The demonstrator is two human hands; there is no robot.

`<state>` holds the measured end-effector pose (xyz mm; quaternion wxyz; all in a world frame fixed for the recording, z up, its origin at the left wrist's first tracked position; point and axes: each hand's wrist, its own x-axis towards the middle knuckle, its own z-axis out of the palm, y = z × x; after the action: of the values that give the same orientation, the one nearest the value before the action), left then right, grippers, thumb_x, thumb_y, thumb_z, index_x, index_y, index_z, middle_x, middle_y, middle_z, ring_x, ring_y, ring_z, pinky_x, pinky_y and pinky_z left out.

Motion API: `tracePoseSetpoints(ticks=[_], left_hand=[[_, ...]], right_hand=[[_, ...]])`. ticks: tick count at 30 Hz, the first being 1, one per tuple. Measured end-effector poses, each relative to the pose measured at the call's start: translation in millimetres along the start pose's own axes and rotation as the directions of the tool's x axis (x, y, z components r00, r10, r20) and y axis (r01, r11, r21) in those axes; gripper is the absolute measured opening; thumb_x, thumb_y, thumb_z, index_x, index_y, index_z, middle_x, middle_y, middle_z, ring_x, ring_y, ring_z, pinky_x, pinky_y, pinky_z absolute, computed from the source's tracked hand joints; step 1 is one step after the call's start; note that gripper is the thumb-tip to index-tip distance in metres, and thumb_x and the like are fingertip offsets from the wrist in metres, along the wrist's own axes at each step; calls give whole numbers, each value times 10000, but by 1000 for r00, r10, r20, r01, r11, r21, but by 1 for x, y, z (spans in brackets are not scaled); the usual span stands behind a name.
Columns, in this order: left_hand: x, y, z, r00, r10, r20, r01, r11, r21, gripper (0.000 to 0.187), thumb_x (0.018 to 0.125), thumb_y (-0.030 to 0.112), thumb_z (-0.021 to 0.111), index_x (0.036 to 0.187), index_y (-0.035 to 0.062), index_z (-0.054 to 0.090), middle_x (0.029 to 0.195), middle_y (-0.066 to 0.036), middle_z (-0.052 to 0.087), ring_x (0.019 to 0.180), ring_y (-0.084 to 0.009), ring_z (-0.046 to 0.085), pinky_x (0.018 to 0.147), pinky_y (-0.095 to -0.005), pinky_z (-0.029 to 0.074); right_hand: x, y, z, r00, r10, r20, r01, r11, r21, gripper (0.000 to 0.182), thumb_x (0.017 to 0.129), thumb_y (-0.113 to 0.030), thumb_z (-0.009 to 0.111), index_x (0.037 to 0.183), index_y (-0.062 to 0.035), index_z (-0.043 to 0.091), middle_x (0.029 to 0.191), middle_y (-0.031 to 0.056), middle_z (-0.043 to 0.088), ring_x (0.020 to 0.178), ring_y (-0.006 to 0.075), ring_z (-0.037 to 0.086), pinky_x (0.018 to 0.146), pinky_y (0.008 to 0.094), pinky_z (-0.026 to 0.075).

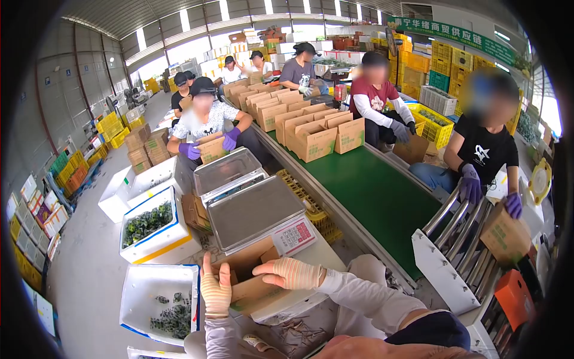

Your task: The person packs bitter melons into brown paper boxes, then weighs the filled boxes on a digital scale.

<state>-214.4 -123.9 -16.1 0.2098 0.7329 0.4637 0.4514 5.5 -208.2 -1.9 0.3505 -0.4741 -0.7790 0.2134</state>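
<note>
An open-topped brown cardboard box (258, 297) stands in front of me by the digital scale (293, 236), its flaps partly raised. My left hand (216, 289), in a striped cream glove, is upright at the box's left side with thumb and fingers apart. My right hand (294, 274), gloved the same way, reaches over the box's right side with fingers stretched leftward, touching its upper edge. The box's inside is mostly hidden. Left of it, a white foam box (128, 299) holds some dark green produce (173, 317).
Another foam box (173, 250) is full of green produce. A green conveyor belt (371, 194) carries several cardboard boxes (314, 140). Metal rollers (454, 218) lie at right, where a co-worker in purple gloves (471, 184) handles a box (505, 233). Other co-workers sit along the belt.
</note>
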Motion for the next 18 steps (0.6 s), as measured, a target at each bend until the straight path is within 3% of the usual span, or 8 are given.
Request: tracePoseSetpoints(ticks=[1,4,6,7,10,12,15,18], left_hand=[[9,-9,5,987,152,-54,-126,936,330,316,902,133,641,1187,15,573,918,-142,572,801,-248,572,721,-339,472],[15,-20,19,923,306,-234,-250,938,239,198,865,117,677,995,-2,587,950,-156,560,839,-296,549,752,-340,465],[15,-23,23,909,310,-280,-282,950,134,182,800,114,720,825,-6,586,895,-151,568,815,-332,537,740,-392,461],[13,-24,20,898,367,-242,-327,926,188,186,786,123,723,780,-3,587,874,-148,573,811,-341,535,729,-413,459],[11,-21,19,988,128,-86,-115,983,142,200,785,189,691,719,26,594,764,-160,574,776,-397,546,706,-490,439],[8,-31,19,990,116,-82,-106,987,117,207,768,205,714,820,45,593,827,-159,575,831,-394,542,738,-491,441],[-27,-26,-20,972,126,-196,-99,985,144,493,790,290,738,1200,87,552,1344,-249,438,1215,-463,439,996,-493,409],[-99,-47,-103,909,35,-415,91,956,280,535,802,294,731,1257,90,538,1360,-263,437,1266,-457,413,1027,-492,390]], right_hand=[[1,1,2,1000,6,5,-6,1000,0,312,885,-193,647,1172,-81,600,1033,151,645,940,348,622,798,412,498],[6,4,6,933,-8,-359,1,1000,-21,333,841,-192,698,1135,-66,605,1067,155,595,970,338,592,822,397,495],[11,5,-9,711,-206,-672,-2,955,-296,306,821,-204,714,1083,-69,629,1056,149,597,967,332,589,854,420,488],[14,2,-21,723,-70,-687,-82,979,-185,297,787,-190,748,1043,-75,650,1053,137,603,986,314,582,875,413,483],[33,-3,-27,926,-112,-361,-55,904,-423,704,760,-405,751,1338,-113,475,1342,199,457,1252,410,419,1049,515,337],[42,2,7,959,109,263,32,878,-479,993,595,-523,817,1411,-155,385,1445,197,350,1326,434,325,1082,544,262],[51,-22,19,915,277,293,-24,762,-647,1159,465,-422,893,1444,-179,321,1470,218,304,1332,442,306,1104,572,211],[52,-16,22,871,365,328,-35,713,-700,1252,462,-316,905,1496,-214,205,1524,211,204,1360,457,257,1062,604,284]])
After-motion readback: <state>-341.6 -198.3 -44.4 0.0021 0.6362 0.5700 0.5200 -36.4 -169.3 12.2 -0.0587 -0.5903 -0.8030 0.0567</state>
